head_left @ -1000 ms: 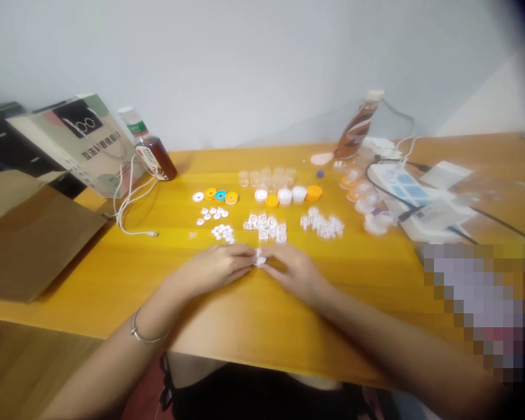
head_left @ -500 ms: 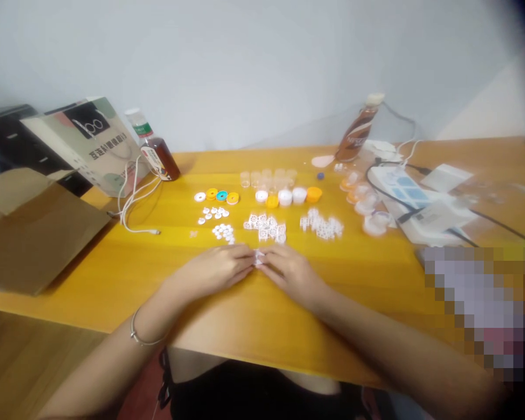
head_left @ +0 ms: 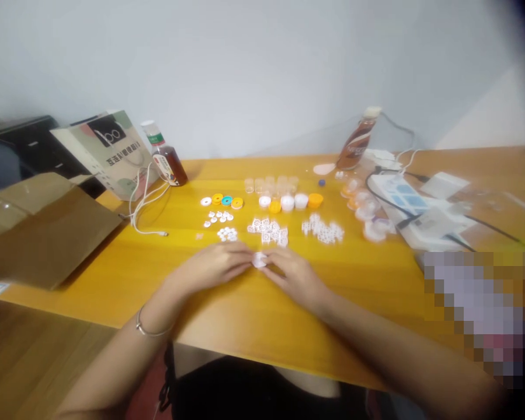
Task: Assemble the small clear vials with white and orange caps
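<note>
Between the fingertips of both hands is a small white plastic piece [head_left: 259, 260], roundish, its details blurred. My left hand [head_left: 221, 262] pinches it from the left and my right hand [head_left: 295, 274] from the right, low over the wooden table [head_left: 245, 315]. Just beyond my fingers lie white spoked wheel-like pieces [head_left: 266, 229] in a pile. A second heap of white openwork pieces [head_left: 326, 228] is to the right. Small white discs [head_left: 227, 234] lie near my left hand, with white pieces with stems [head_left: 219, 217] behind them.
Farther back are coloured ring caps [head_left: 226, 200], white and orange caps [head_left: 287, 203] and clear cups [head_left: 271, 185]. A cardboard box [head_left: 39, 227], paper bag [head_left: 109, 151] and bottle [head_left: 166, 157] stand left. Right are another bottle [head_left: 356, 143], clear domed pieces [head_left: 367, 210] and a power strip with cables [head_left: 402, 195].
The white piece between my fingers has turned and shows a broader, rounder face. Both hands stay nearly in place, while the camera view has shifted slightly.
</note>
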Motion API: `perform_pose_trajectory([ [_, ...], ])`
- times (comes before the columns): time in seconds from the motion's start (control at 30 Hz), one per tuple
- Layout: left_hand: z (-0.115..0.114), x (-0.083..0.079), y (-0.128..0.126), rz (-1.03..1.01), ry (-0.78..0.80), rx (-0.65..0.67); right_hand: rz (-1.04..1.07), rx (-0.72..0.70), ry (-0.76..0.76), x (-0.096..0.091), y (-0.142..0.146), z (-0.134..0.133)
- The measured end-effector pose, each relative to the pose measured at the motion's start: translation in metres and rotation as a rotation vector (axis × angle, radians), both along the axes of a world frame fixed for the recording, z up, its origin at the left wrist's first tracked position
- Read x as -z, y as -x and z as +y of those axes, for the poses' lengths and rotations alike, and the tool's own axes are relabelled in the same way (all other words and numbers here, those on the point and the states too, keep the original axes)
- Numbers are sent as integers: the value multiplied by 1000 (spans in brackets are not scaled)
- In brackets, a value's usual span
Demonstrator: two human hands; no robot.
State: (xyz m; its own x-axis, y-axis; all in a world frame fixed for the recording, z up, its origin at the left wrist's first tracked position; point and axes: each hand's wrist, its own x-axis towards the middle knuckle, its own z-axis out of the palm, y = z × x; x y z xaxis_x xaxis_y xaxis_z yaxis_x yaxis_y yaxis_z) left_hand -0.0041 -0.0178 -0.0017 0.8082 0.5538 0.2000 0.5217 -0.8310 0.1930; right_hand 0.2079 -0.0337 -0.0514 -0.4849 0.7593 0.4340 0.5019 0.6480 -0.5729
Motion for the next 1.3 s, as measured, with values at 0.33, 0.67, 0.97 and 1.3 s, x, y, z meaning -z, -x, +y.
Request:
perform_pose_trajectory([
  [0.33, 30, 6, 41, -62, 78, -440, 18, 74, 77, -3, -1, -1],
  [0.67, 27, 11, 33, -70, 77, -346, 27, 29, 73, -5, -4, -3],
  [0.97, 22, 8, 27, -112, 178, -519, -24, 24, 131, -11, -5, -3],
  [1.3, 18, 9, 27, 64, 59, -476, -20, -8, 121, -9, -8, -4],
])
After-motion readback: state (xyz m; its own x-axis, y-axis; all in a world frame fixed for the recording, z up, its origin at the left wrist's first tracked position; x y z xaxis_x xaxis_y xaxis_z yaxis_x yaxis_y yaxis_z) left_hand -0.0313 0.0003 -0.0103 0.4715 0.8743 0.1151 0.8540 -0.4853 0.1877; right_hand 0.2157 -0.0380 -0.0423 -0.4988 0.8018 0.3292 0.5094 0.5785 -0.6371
